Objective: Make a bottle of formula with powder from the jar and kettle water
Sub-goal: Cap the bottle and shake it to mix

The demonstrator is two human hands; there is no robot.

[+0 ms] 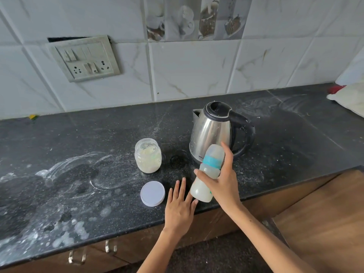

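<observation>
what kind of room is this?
Most likely a home kitchen: a dark stone counter against a tiled wall with a switch and socket plate, and an electric kettle standing on the counter. Cabinet fronts with handles sit below.

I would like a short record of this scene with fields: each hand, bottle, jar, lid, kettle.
right hand: holds the bottle, tilted, above the counter edge
left hand: open, flat on the counter, fingers beside the bottle base
bottle: cap and teal ring on, milky liquid inside
jar: open, upright, pale powder inside
lid: flat on counter, in front of jar
kettle: upright, lid closed, behind bottle
</observation>
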